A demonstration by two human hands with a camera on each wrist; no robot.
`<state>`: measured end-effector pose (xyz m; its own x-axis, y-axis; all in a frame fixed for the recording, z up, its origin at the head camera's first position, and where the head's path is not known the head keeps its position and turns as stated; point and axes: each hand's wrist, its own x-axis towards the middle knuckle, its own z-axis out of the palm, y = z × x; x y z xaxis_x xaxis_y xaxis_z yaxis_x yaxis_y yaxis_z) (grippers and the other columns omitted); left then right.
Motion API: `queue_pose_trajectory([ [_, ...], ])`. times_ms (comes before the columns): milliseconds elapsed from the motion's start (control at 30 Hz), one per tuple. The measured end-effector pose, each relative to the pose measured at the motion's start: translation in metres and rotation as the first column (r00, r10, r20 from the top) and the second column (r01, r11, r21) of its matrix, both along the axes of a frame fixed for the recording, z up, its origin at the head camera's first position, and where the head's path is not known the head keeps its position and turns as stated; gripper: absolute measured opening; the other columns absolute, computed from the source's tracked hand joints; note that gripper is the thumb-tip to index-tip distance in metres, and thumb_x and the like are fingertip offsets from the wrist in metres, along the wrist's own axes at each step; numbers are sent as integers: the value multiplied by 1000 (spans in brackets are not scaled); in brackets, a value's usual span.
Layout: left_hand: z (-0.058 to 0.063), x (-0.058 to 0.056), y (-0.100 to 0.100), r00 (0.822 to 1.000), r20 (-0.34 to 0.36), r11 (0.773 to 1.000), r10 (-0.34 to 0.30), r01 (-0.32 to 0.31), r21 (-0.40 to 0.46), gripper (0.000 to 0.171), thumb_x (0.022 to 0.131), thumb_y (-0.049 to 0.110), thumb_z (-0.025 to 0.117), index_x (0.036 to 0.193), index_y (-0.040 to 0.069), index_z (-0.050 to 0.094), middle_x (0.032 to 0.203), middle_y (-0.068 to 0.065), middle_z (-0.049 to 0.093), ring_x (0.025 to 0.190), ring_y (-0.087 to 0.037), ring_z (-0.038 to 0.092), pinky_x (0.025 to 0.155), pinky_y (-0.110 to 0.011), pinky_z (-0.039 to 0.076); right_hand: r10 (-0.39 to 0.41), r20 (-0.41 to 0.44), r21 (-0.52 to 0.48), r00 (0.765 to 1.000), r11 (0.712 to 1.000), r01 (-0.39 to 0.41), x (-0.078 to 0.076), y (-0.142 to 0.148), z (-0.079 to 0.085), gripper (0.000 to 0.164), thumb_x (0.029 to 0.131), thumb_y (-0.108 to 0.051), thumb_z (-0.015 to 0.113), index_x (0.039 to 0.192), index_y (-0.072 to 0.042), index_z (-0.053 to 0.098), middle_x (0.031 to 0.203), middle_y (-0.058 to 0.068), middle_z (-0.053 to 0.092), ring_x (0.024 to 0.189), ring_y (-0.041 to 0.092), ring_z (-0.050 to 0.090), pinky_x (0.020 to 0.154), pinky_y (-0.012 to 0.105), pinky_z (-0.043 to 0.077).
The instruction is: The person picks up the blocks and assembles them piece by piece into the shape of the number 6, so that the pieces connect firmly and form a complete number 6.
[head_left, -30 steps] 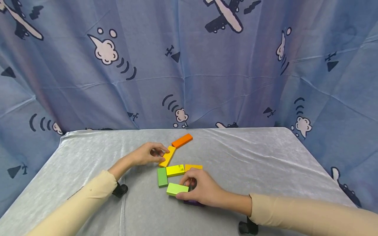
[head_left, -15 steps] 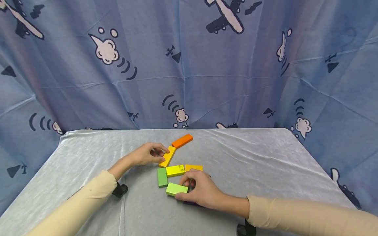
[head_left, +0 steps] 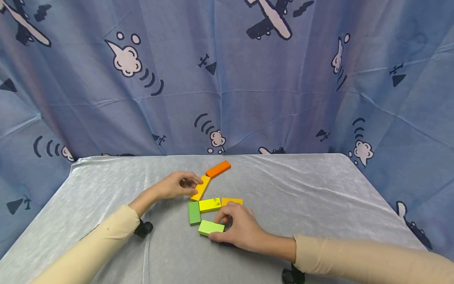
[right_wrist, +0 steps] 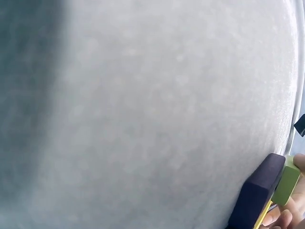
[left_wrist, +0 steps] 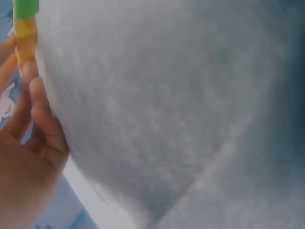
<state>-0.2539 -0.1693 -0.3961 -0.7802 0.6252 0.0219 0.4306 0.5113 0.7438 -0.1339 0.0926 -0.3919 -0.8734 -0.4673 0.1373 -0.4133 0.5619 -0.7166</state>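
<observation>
My left hand (head_left: 179,184) pinches an amber wooden block (head_left: 200,188) between thumb and fingers; its slanted far end meets an orange block (head_left: 218,169). With thumb and fingertips, my right hand (head_left: 244,228) grips a lime green block (head_left: 211,228) by its right end. Just beyond the lime block lie a green block (head_left: 194,213), a yellow block (head_left: 209,205) and another amber block (head_left: 232,201), partly behind the right fingers. Under the right hand a dark purple block (right_wrist: 257,193) is mostly hidden in the head view, but shows beside the lime one in the right wrist view.
Grey velvety cloth (head_left: 319,205) covers the table, with folds at the right. Behind it hangs a blue curtain (head_left: 276,98) printed with airplanes and clouds. A black wrist camera (head_left: 143,228) sits under the left sleeve, and another (head_left: 293,274) under the right.
My right hand has shifted slightly left with the lime green block, bringing it nearer the green block's near end. The left hand and its amber block have stayed in place.
</observation>
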Motion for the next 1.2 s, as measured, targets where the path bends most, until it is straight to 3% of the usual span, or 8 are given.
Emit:
queue_pose_trajectory([
  [233, 1, 0, 0, 1000, -4, 1000, -7, 7, 3, 28, 95, 9, 73, 122, 4, 70, 103, -5, 69, 91, -19, 64, 82, -35, 52, -11, 2, 6, 1000, 1000, 11, -1, -3, -1, 24, 74, -35, 92, 83, -28, 71, 78, -12, 55, 76, 7, 53, 78, 45, 31],
  [633, 1, 0, 0, 1000, -19, 1000, -6, 6, 1, 28, 94, 9, 74, 121, 4, 71, 100, -4, 69, 89, -18, 64, 81, -34, 53, -12, 12, -13, 1000, 1000, 12, 2, -7, 0, 24, 74, -34, 93, 81, -27, 70, 77, -9, 55, 74, 13, 55, 75, 44, 28],
  [1200, -1, 0, 0, 1000, -16, 1000, -5, 5, 5, 27, 94, 9, 74, 121, 4, 71, 99, -4, 69, 89, -18, 64, 80, -34, 53, -20, 43, 10, 999, 1000, 20, 5, -9, 0, 26, 75, -36, 92, 81, -26, 68, 76, -8, 54, 73, 10, 53, 77, 46, 25],
])
